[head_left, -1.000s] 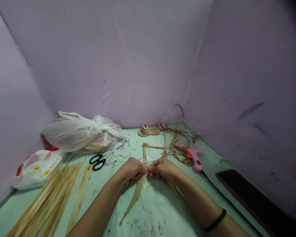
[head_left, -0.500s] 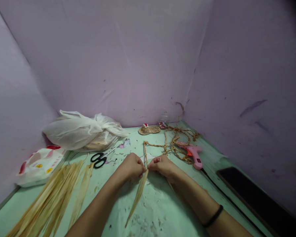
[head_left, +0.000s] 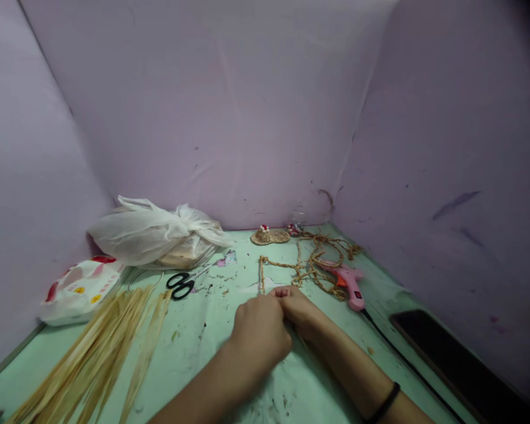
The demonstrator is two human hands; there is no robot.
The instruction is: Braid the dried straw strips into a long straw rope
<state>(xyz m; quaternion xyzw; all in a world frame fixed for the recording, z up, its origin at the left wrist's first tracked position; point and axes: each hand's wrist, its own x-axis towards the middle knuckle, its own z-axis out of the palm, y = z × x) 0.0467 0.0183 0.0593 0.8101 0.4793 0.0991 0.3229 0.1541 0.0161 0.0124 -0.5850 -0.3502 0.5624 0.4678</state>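
- pinching right hand (head_left: pixel 291 303) shut beside thin brown twisted rope (head_left: pixel 262 275), in middle of pale green table (head_left: pixel 194 347)
- curling left hand (head_left: pixel 262 330) shut, slightly nearer
- cannot tell about things held

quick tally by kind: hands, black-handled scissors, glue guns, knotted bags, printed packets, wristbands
hands (left hand, right hand): 2
black-handled scissors: 1
pink glue gun: 1
knotted white bag: 1
printed white packet: 1
black wristband: 1
total: 7
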